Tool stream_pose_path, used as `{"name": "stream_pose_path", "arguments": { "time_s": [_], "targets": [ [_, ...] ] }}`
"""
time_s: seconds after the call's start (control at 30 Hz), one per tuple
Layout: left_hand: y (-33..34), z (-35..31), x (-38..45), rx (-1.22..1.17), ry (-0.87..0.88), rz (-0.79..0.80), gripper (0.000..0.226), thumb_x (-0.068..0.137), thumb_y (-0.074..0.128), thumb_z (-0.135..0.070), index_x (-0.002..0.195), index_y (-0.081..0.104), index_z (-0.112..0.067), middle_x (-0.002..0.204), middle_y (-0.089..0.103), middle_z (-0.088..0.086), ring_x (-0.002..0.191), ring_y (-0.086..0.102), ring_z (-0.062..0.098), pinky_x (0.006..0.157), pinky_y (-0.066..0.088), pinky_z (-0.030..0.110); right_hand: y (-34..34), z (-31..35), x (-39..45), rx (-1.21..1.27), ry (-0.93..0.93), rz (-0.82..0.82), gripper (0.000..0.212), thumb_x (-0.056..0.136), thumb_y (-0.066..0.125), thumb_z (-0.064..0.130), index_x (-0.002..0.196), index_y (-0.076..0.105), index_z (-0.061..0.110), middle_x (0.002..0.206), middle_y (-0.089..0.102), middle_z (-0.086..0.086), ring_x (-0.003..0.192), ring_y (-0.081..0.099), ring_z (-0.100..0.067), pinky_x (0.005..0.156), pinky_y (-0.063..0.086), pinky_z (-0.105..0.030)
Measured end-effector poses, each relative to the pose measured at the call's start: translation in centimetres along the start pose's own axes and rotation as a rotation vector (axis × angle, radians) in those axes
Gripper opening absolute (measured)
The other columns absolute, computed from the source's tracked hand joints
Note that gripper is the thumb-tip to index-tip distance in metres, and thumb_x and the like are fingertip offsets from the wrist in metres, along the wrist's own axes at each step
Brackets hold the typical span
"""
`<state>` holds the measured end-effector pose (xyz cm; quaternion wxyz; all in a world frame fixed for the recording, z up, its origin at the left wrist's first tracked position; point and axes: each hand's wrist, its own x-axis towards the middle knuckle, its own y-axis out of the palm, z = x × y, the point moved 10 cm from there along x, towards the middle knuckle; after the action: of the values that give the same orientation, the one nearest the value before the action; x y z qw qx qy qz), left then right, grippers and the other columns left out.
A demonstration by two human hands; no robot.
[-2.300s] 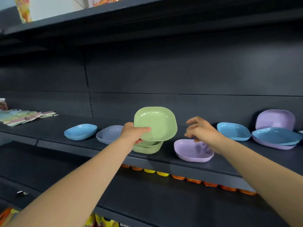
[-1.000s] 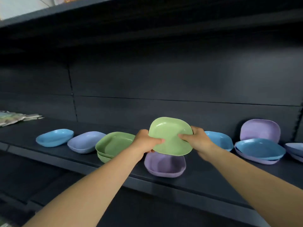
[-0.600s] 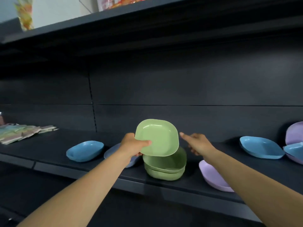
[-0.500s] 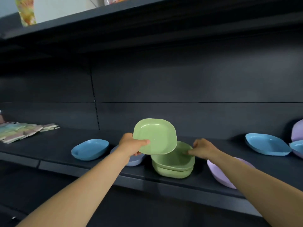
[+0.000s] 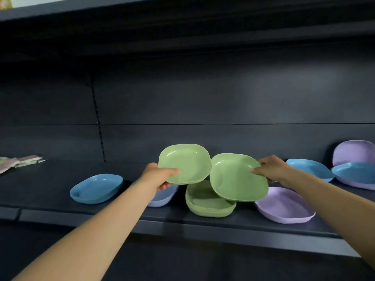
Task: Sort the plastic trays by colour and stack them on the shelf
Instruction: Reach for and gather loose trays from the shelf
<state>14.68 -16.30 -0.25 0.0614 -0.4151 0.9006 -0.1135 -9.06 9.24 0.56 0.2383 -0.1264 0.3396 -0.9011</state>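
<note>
Since the earlier frame, the right hand [image 5: 272, 169] has lifted a second green tray [image 5: 237, 177] off the green stack [image 5: 209, 203]; it now pinches that tray's right rim, thumb on the inner face, tray tilted and clear of the stack. Left hand [image 5: 157, 176] grips the first green tray [image 5: 184, 163] by its left rim, thumb on top, other fingers curled beneath (only partly visible), held above the stack. Both trays overlap at their edges. Green stack sits near the shelf [image 5: 203, 224] front edge. A lilac tray [image 5: 284, 205] lies just right of it, a periwinkle tray [image 5: 162, 197] just left, a blue tray [image 5: 96, 188] further left. More blue and lilac trays [image 5: 353, 169] rest toward the shelf's right end.
</note>
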Motion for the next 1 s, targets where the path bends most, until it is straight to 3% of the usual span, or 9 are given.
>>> {"name": "stream_pose_path", "arguments": {
  "time_s": [0.17,0.33,0.5,0.67,0.73,0.8,0.9,1.0],
  "targets": [
    [4.8,0.8,0.6,0.113,-0.04,0.113,0.036,0.077,0.075,-0.017,0.103,0.055,-0.001,0.071,0.058,0.008,0.047,0.046,0.013,0.039,0.033,0.021,-7.5,-6.7,-1.2,-0.033,0.056,-0.044,0.027,0.084,0.068,0.014,0.069,0.046,0.008,0.055,0.034,-0.006,0.045,0.026,-0.016,0.039,0.022,-0.018],
    [7.5,1.6,-0.5,0.523,-0.078,0.187,0.031,0.081,0.07,-0.025,0.098,0.051,-0.008,0.061,0.05,0.004,0.042,0.04,0.011,0.035,0.029,0.017,-13.1,-14.1,-2.8,-0.009,0.135,-0.043,0.02,0.087,0.067,0.014,0.079,0.052,0.003,0.051,0.034,-0.005,0.037,0.024,-0.012,0.037,0.017,-0.016],
    [7.9,1.3,-0.9,0.797,-0.063,0.188,0.03,0.081,0.068,-0.033,0.08,0.045,-0.014,0.058,0.046,0.002,0.046,0.039,0.013,0.042,0.029,0.02,-14.7,-20.3,-3.5,0.031,0.229,-0.024,0.02,0.086,0.067,0.012,0.074,0.054,0.003,0.049,0.035,-0.006,0.038,0.024,-0.012,0.039,0.015,-0.016],
    [7.9,0.7,-1.5,1.043,-0.068,0.153,0.04,0.076,0.069,-0.045,0.087,0.048,-0.013,0.058,0.047,0.001,0.051,0.043,0.014,0.048,0.031,0.022,-13.9,-23.7,-2.4,0.072,0.259,0.044,0.026,0.084,0.069,0.008,0.072,0.045,0.009,0.053,0.035,-0.007,0.041,0.024,-0.012,0.04,0.014,-0.015],
    [8.0,0.2,-2.0,1.168,-0.068,0.112,0.057,0.075,0.068,-0.053,0.109,0.047,-0.012,0.067,0.053,0.0,0.059,0.05,0.013,0.05,0.034,0.022,-14.0,-24.3,-2.1,0.081,0.256,0.08,0.029,0.084,0.068,0.008,0.071,0.043,0.011,0.053,0.034,-0.006,0.044,0.023,-0.012,0.042,0.015,-0.016],
    [8.2,-0.4,-2.2,1.262,-0.063,0.059,0.084,0.073,0.066,-0.06,0.133,0.033,-0.011,0.094,0.061,0.001,0.082,0.06,0.015,0.06,0.041,0.023,-14.4,-24.7,-2.3,0.07,0.249,0.112,0.028,0.084,0.069,0.009,0.073,0.043,0.011,0.055,0.033,-0.006,0.045,0.023,-0.013,0.043,0.015,-0.017],
    [9.5,-2.1,-2.5,1.288,0.025,-0.052,0.091,0.068,0.065,-0.067,0.133,0.033,-0.012,0.125,0.053,0.003,0.111,0.054,0.021,0.081,0.046,0.028,-14.7,-24.4,-2.9,0.063,0.196,0.145,0.034,0.083,0.07,0.017,0.068,0.04,0.012,0.051,0.03,-0.005,0.041,0.022,-0.014,0.04,0.015,-0.018],
    [13.6,-3.9,-3.4,1.079,0.122,-0.036,0.081,0.072,0.062,-0.067,0.129,0.041,-0.013,0.133,0.048,0.005,0.12,0.047,0.023,0.091,0.043,0.031,-14.7,-23.5,-3.5,0.074,0.124,0.146,0.042,0.085,0.068,0.034,0.061,0.038,0.016,0.05,0.03,-0.004,0.038,0.023,-0.014,0.039,0.015,-0.02]
  ]
}}
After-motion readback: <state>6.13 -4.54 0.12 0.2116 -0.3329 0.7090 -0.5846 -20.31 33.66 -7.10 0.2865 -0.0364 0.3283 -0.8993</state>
